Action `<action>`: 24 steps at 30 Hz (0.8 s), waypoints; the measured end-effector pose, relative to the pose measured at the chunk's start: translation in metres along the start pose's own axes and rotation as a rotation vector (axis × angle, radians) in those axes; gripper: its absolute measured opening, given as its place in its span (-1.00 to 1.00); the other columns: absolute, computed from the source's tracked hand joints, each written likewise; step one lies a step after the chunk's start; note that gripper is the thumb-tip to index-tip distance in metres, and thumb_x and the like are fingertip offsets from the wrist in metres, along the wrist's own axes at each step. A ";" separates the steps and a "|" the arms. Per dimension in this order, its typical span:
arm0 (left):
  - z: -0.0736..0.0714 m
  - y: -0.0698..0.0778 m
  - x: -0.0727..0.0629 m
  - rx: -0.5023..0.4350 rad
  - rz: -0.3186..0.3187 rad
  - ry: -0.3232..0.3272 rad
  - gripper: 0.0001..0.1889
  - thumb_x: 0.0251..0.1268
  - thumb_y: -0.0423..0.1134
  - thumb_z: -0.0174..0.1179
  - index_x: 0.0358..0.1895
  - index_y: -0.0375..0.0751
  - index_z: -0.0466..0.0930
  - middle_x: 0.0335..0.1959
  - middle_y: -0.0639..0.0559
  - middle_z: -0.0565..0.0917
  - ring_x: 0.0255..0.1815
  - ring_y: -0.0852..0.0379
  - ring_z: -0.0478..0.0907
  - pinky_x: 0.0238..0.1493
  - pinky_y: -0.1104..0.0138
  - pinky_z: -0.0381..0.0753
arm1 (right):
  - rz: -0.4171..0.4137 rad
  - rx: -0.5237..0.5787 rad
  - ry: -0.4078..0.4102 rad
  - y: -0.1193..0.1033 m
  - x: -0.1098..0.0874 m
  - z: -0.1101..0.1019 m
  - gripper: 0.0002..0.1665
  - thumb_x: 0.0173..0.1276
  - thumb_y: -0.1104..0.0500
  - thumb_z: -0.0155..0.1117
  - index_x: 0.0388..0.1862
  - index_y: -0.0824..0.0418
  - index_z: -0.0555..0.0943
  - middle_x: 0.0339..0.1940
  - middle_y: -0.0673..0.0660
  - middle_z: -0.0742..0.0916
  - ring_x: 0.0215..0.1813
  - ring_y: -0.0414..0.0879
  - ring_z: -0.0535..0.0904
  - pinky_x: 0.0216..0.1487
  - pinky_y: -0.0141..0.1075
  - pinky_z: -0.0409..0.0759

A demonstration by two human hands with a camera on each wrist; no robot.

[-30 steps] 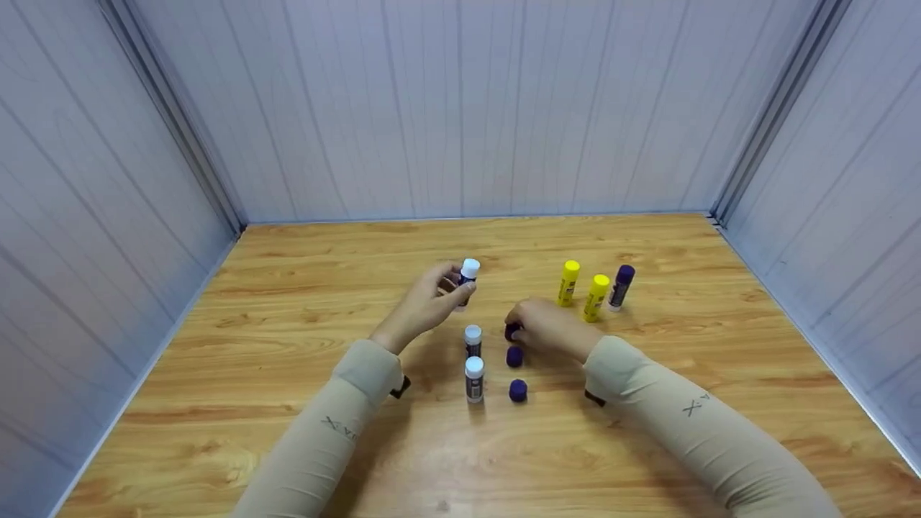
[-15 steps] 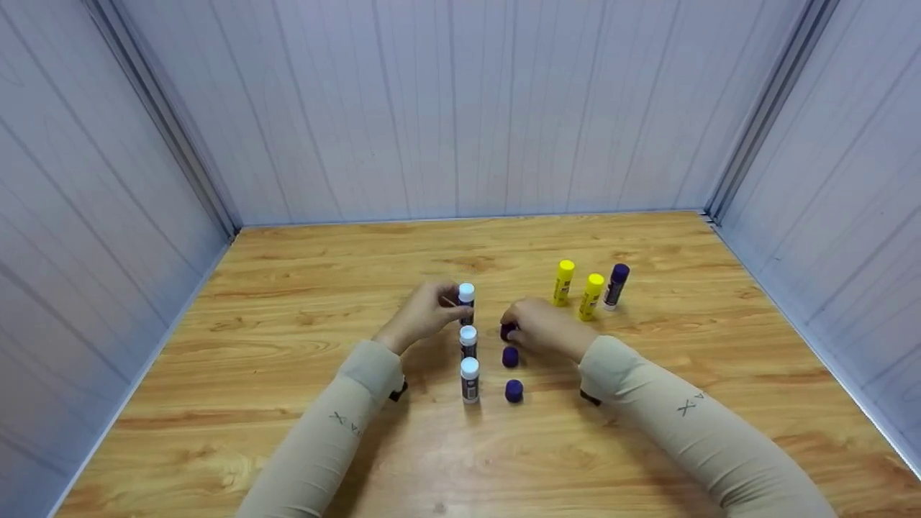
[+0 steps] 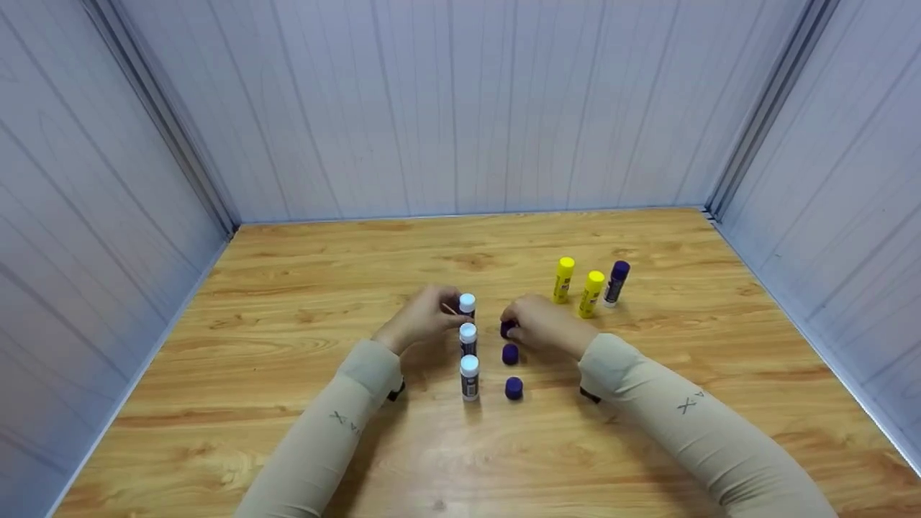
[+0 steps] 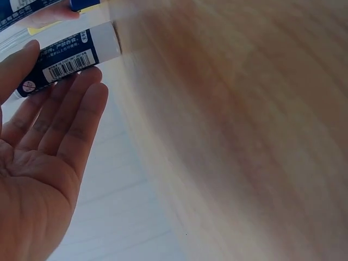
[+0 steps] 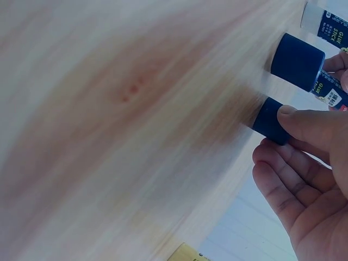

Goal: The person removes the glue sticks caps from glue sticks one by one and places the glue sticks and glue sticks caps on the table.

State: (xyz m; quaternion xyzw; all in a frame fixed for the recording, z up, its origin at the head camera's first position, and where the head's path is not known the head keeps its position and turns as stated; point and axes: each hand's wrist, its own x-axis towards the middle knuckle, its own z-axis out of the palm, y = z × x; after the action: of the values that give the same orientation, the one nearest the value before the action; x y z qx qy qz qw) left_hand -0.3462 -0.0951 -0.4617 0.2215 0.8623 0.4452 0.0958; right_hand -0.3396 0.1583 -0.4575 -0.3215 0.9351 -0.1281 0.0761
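In the head view my left hand (image 3: 423, 316) holds an uncapped glue stick (image 3: 467, 305) upright at the far end of a row. Up close, the thumb and fingertips lie on either side of its barcode label (image 4: 68, 66), and its pale base meets the table. Two more uncapped glue sticks, a middle one (image 3: 468, 335) and a near one (image 3: 470, 380), stand in line toward me. To their right, my right hand (image 3: 543, 324) pinches a dark purple-blue cap (image 5: 269, 119) at the table surface. Two similar caps, one middle (image 3: 510, 354) and one near (image 3: 514, 388), sit in a matching row.
Behind the right hand stand two yellow glue sticks, one farther left (image 3: 564, 280) and one closer (image 3: 591, 295). A capped purple glue stick (image 3: 616, 284) stands beside them. Pale panel walls (image 3: 460, 108) enclose the wooden table (image 3: 324, 280) at the back and sides.
My left hand has brought the glue stick toward me and down, into line with the other two. The right hand stays at the far cap. The view shifts slightly.
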 end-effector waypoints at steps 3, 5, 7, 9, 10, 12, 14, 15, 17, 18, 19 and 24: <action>0.000 0.000 0.000 0.000 -0.002 0.003 -0.89 0.45 -0.31 0.44 -0.06 -0.14 0.77 -0.07 -0.02 0.82 0.02 0.04 0.74 0.20 0.13 0.75 | 0.001 0.009 0.004 0.000 0.000 0.000 -0.81 0.54 0.28 0.40 0.03 0.31 0.81 -0.08 0.23 0.87 -0.04 0.09 0.80 0.11 -0.02 0.79; 0.000 0.000 0.000 0.006 -0.008 0.006 -0.89 0.44 -0.31 0.44 -0.06 -0.14 0.77 -0.08 -0.02 0.82 0.01 0.05 0.74 0.20 0.12 0.74 | 0.007 0.012 0.004 -0.001 0.000 0.000 -0.82 0.54 0.27 0.40 0.02 0.30 0.81 -0.08 0.22 0.87 -0.05 0.09 0.79 0.11 -0.02 0.78; 0.001 0.001 -0.001 0.013 -0.016 0.005 -0.88 0.42 -0.32 0.45 -0.06 -0.15 0.77 -0.08 -0.02 0.82 0.01 0.05 0.74 0.21 0.12 0.74 | 0.012 0.008 0.002 -0.001 0.001 0.001 -0.82 0.54 0.26 0.40 0.01 0.29 0.81 -0.10 0.21 0.87 -0.07 0.07 0.79 0.10 -0.03 0.78; 0.001 0.002 -0.001 0.026 -0.019 0.002 -0.87 0.41 -0.32 0.45 -0.05 -0.16 0.78 -0.09 -0.02 0.82 -0.01 0.04 0.73 0.20 0.12 0.74 | 0.021 0.005 -0.002 -0.002 0.001 0.000 -0.83 0.54 0.26 0.39 0.01 0.28 0.81 -0.11 0.20 0.87 -0.08 0.05 0.78 0.09 -0.04 0.79; 0.001 0.002 -0.001 0.033 -0.022 0.000 -0.87 0.41 -0.32 0.45 -0.05 -0.17 0.78 -0.09 -0.02 0.81 -0.01 0.04 0.73 0.20 0.13 0.74 | 0.026 0.007 -0.004 -0.002 0.001 0.000 -0.83 0.54 0.25 0.39 0.01 0.28 0.81 -0.11 0.20 0.87 -0.09 0.04 0.78 0.09 -0.04 0.79; 0.001 0.003 -0.001 0.045 -0.023 -0.003 -0.86 0.41 -0.32 0.44 -0.04 -0.18 0.77 -0.09 -0.03 0.81 -0.02 0.04 0.73 0.20 0.13 0.75 | 0.037 0.012 -0.009 -0.003 0.001 0.000 -0.83 0.55 0.25 0.38 0.01 0.28 0.81 -0.11 0.20 0.86 -0.09 0.04 0.78 0.08 -0.04 0.79; 0.001 0.004 -0.002 0.061 -0.020 -0.004 -0.86 0.42 -0.32 0.44 -0.03 -0.19 0.77 -0.09 -0.04 0.81 -0.02 0.04 0.74 0.19 0.13 0.75 | 0.050 0.024 -0.013 -0.003 0.001 -0.001 -0.81 0.55 0.26 0.38 0.05 0.29 0.79 -0.07 0.22 0.86 -0.05 0.08 0.79 0.11 -0.02 0.79; 0.001 0.005 -0.002 0.063 -0.021 -0.005 -0.86 0.42 -0.32 0.44 -0.03 -0.19 0.77 -0.09 -0.05 0.81 -0.02 0.04 0.74 0.19 0.13 0.75 | 0.056 0.032 -0.014 -0.003 0.001 -0.001 -0.77 0.56 0.26 0.37 0.09 0.31 0.78 -0.03 0.25 0.85 0.00 0.11 0.79 0.15 0.00 0.78; 0.000 0.005 -0.002 0.064 -0.021 -0.007 -0.85 0.42 -0.33 0.43 -0.02 -0.20 0.78 -0.09 -0.06 0.82 -0.02 0.03 0.74 0.19 0.13 0.75 | 0.066 0.045 -0.015 -0.003 0.001 -0.002 -0.70 0.55 0.27 0.37 0.18 0.35 0.74 0.06 0.30 0.84 0.09 0.17 0.79 0.23 0.04 0.76; 0.000 0.005 -0.002 0.063 -0.021 -0.009 -0.85 0.43 -0.33 0.43 -0.02 -0.20 0.78 -0.09 -0.06 0.82 -0.02 0.03 0.74 0.19 0.13 0.76 | 0.068 0.047 -0.013 -0.003 0.001 -0.002 -0.68 0.54 0.28 0.38 0.20 0.36 0.72 0.09 0.32 0.83 0.12 0.19 0.78 0.25 0.06 0.75; 0.000 0.005 -0.002 0.063 -0.019 -0.011 -0.85 0.43 -0.33 0.43 -0.01 -0.21 0.78 -0.08 -0.06 0.82 -0.02 0.03 0.74 0.19 0.13 0.76 | 0.063 0.044 -0.011 -0.003 0.001 -0.002 -0.68 0.54 0.29 0.37 0.19 0.37 0.72 0.09 0.33 0.83 0.11 0.20 0.78 0.24 0.07 0.75; 0.000 0.006 -0.004 0.054 -0.021 -0.016 -0.84 0.44 -0.34 0.42 0.01 -0.21 0.79 -0.09 -0.05 0.82 -0.02 0.05 0.74 0.19 0.14 0.76 | 0.044 0.020 -0.008 -0.003 0.002 -0.002 -0.83 0.52 0.29 0.37 0.01 0.32 0.77 -0.09 0.23 0.84 -0.08 0.08 0.75 0.09 0.01 0.77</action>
State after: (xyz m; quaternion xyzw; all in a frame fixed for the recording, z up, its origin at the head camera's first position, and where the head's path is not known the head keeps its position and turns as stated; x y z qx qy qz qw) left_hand -0.3413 -0.0937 -0.4572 0.2184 0.8754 0.4192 0.1014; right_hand -0.3398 0.1554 -0.4551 -0.3004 0.9404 -0.1345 0.0859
